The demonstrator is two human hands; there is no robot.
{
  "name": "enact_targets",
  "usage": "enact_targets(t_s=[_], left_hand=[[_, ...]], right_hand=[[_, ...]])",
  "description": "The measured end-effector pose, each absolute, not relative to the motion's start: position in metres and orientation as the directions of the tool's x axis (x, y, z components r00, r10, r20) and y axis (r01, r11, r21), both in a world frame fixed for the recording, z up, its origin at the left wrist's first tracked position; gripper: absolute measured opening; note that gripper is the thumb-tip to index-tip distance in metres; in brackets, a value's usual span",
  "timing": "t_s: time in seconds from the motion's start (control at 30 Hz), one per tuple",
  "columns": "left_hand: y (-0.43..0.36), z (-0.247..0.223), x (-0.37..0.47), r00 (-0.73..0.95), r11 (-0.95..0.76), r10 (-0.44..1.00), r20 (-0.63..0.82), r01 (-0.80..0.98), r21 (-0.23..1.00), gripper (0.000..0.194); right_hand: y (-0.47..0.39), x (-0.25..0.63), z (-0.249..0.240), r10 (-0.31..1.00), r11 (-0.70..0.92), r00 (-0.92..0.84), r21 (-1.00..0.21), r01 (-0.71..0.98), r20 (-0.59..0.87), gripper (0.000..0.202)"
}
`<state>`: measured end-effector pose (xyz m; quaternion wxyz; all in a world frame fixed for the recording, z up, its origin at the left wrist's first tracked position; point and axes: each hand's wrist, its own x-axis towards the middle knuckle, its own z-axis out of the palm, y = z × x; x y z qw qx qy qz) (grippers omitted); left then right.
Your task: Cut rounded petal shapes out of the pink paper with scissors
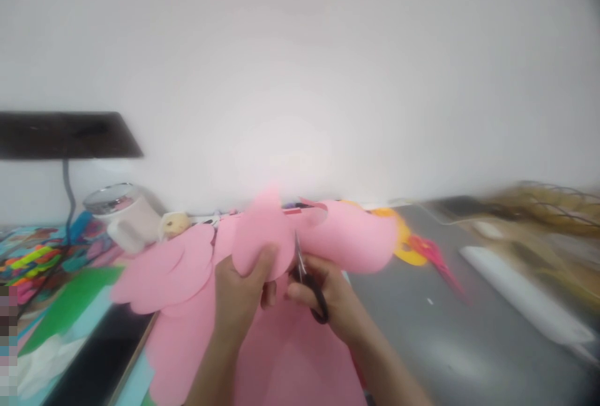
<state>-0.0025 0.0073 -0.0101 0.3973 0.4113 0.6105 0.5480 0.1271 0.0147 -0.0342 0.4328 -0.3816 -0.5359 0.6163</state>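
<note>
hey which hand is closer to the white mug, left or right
Left. The left hand, gripping a pink paper piece, is to the right of the mug; the right hand, holding black-handled scissors, is farther right.

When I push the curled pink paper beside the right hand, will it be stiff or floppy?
The paper is probably rather floppy, since it bends over in a wide curve. It is likely light for its size, as its edges look thin. A hard push might leave a crease, as the bend looks smooth and rounded.
</note>
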Motion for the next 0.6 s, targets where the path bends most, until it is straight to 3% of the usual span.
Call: enact_targets(t_s=[0.6], left_hand=[[0.0028,-0.0068,0.0,-0.365,0.006,0.93,0.045,0.136,0.991,0.051]], right_hand=[[0.0133,0.1286,-0.034,0.931,-0.028,-0.365,-0.991,-0.129,0.021,0.03]])
